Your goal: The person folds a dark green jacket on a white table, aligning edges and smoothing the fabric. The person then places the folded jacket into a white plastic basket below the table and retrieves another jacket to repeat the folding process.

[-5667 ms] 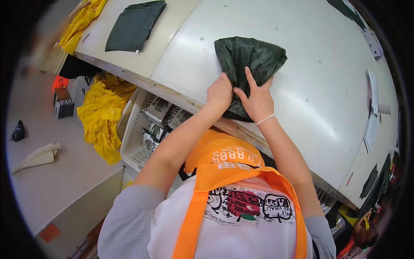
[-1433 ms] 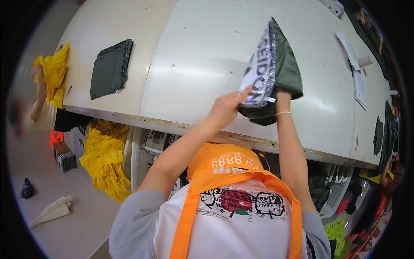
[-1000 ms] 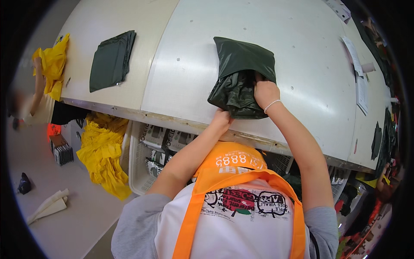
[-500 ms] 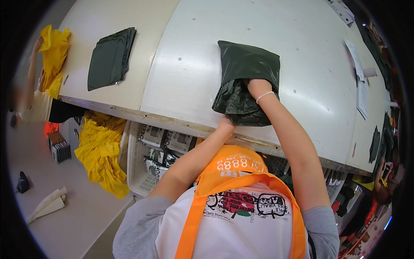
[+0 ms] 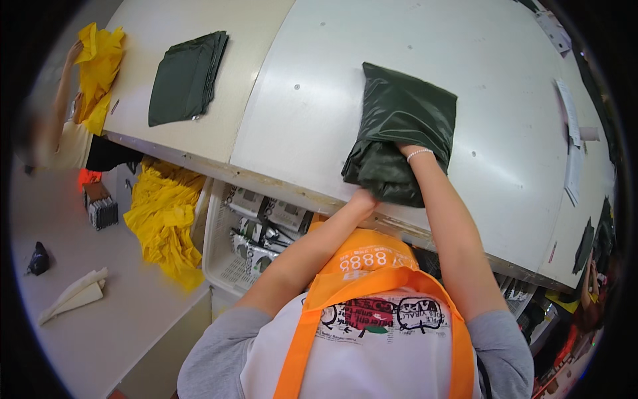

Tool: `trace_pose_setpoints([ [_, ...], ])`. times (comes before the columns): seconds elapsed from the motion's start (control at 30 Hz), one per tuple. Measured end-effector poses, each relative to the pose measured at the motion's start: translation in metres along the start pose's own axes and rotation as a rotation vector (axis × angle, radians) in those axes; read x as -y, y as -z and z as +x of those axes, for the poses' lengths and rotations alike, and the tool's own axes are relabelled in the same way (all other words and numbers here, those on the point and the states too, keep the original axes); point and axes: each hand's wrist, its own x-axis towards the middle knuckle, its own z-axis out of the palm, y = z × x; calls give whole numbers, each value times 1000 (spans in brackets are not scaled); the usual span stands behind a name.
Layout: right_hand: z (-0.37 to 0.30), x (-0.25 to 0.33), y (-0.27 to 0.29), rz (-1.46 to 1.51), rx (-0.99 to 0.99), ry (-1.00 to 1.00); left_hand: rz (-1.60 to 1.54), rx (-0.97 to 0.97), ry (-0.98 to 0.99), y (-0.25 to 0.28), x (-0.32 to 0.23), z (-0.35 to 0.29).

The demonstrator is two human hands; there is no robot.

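Note:
A glossy dark green folded plastic garment or pouch (image 5: 411, 110) lies on the white table in front of me, its near part crumpled. My right hand (image 5: 407, 150), with a beaded bracelet at the wrist, is tucked under the fold of its upper layer, so its fingers are hidden. At the near left edge of the bundle is my left hand (image 5: 365, 199), with its fingers out of sight beneath the green material. Farther left on the table sits a flat stack of similar dark green pieces (image 5: 188, 78).
Below the table edge, a white basket (image 5: 210, 263) holds several printed packages. Yellow material (image 5: 163, 219) hangs in a heap beside it. At far left, another person handles a yellow piece (image 5: 100, 63). Papers (image 5: 570, 159) lie at the right on the table (image 5: 319, 73).
My right hand has gone deeper under the green fold, and the upper part bulges more. The near part looks more bunched. The whole view has shifted slightly.

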Motion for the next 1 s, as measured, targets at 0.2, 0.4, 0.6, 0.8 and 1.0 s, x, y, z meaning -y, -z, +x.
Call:
trace_pose_setpoints([
  [0.2, 6, -17, -5, -162, 81, -38, 67, -49, 40, -31, -21, -12],
  [0.4, -142, 56, 54, 320, -46, 381, -52, 47, -51, -35, -37, -15],
  [0.6, -207, 7, 24, 1194, 102, -494, 213, 98, -225, -68, -57, -36],
  [0.8, -175, 5, 6, 1647, -207, -435, 1107, 119, -93, -85, -69, -63],
  [1.0, -172, 4, 30, 1683, -291, -406, 2135, 287, -1307, -173, -94, -128],
])
